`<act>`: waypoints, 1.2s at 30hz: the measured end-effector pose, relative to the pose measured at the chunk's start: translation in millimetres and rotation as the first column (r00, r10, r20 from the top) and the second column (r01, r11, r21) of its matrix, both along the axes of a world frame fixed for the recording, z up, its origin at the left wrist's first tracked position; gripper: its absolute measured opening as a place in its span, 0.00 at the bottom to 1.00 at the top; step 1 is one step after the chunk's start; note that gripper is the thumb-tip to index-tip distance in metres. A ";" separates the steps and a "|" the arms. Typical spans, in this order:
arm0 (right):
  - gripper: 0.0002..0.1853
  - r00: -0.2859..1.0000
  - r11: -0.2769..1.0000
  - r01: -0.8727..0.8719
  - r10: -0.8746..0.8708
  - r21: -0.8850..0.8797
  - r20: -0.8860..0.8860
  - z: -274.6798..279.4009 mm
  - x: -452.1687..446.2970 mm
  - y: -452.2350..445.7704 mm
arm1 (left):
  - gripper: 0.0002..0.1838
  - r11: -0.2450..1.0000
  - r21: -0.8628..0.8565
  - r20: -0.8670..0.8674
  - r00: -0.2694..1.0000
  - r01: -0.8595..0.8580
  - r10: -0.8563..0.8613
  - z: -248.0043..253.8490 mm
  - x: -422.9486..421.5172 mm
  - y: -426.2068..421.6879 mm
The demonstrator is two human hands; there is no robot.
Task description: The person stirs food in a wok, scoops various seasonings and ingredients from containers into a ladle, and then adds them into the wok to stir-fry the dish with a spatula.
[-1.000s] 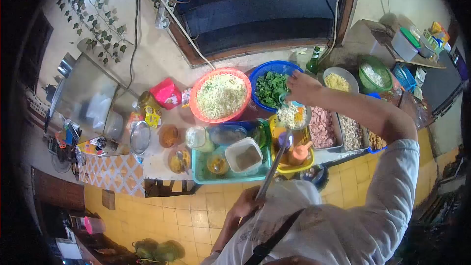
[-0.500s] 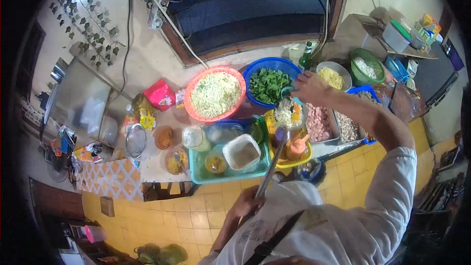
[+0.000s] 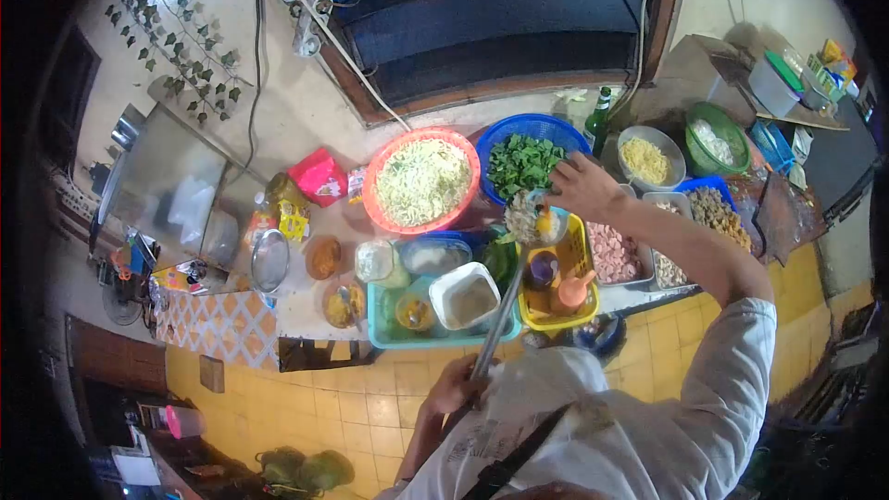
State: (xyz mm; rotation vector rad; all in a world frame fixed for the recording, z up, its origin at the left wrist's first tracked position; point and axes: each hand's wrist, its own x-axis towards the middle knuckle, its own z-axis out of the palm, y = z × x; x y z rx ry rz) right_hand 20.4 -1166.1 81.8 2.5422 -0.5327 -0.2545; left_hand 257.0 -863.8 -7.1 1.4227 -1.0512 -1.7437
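Note:
My left hand [image 3: 454, 386] is closed around the long metal handle [image 3: 495, 329] of a ladle. Its bowl [image 3: 535, 222], holding pale food and something orange-yellow, hangs above the yellow basket's back edge. Over that bowl my right hand [image 3: 585, 187] has its fingers curled downward, and what they pinch is hidden. Just behind the bowl stands a blue basket [image 3: 579, 130] of chopped greens [image 3: 520, 165]. A metal tray of pink sliced pieces [image 3: 613, 257] lies below my right forearm.
A red-orange basket of noodles [image 3: 421, 181] stands left of the greens. In front is a teal tray [image 3: 380, 329] with containers. The yellow basket [image 3: 556, 322] holds an orange bottle [image 3: 574, 292]. A green glass bottle [image 3: 597, 120] and a bowl of yellow shreds [image 3: 645, 159] stand at the back right.
My right hand has come down and left, closer to the ladle's bowl. The bowl has shifted slightly left against the baskets. My left hand keeps its hold, and the camera view has turned a little.

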 end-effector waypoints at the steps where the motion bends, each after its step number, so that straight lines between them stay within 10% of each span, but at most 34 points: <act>1: 0.14 1.000 1.000 -0.007 0.007 0.001 0.005 1.0 1.1 -3.0 | 0.14 0.997 0.067 -0.097 0.994 -0.041 0.047 7.4 -3.8 -1.5; 8: 0.17 0.997 1.000 0.011 -0.013 -0.019 -0.073 6.4 -3.8 -26.1 | 0.10 0.998 0.005 0.048 0.997 0.058 -0.058 -17.0 -10.0 -8.9; 15: 0.35 0.880 0.977 0.078 -0.161 0.198 0.447 -33.1 -27.5 -44.0 | 0.06 0.987 0.083 -0.141 0.978 -0.140 0.151 0.0 -15.8 -13.3; 20: 0.44 0.517 0.632 0.028 -0.672 0.774 0.530 -133.8 -29.8 -25.9 | 0.04 0.952 0.054 -0.064 0.950 -0.303 0.306 -13.4 -10.1 -12.7; 27: 0.31 0.350 0.239 -0.438 -0.843 0.867 0.409 -301.0 -8.8 -16.9 | 0.07 0.922 0.005 -0.023 0.922 -0.387 0.387 7.5 -6.6 -27.5; 28: 0.23 0.582 0.616 0.017 -0.647 0.788 0.493 -249.0 -21.3 0.5 | 0.07 0.930 0.009 -0.014 0.929 -0.369 0.369 7.5 -7.2 -31.5; 31: 0.20 0.537 0.539 -0.128 -0.668 0.832 0.516 -231.0 -53.5 6.7 | 0.07 0.936 -0.039 -0.066 0.935 -0.350 0.347 10.3 -13.9 -41.6; 34: 0.16 -0.096 0.530 -0.045 -0.846 0.847 0.525 -164.9 -114.1 17.0 | 0.08 0.897 0.048 0.042 0.898 -0.439 0.437 20.1 -31.8 -55.3; 35: 0.16 -0.154 0.582 0.107 -0.791 0.806 0.592 -182.0 -146.6 12.7 | 0.10 0.933 0.023 -0.001 0.933 -0.359 0.359 19.9 -33.3 -58.6; 36: 0.19 -0.223 0.374 0.345 -0.858 0.861 0.462 -147.7 -163.0 15.9 | 0.11 0.961 -0.005 -0.041 0.960 -0.276 0.276 20.4 -34.9 -62.2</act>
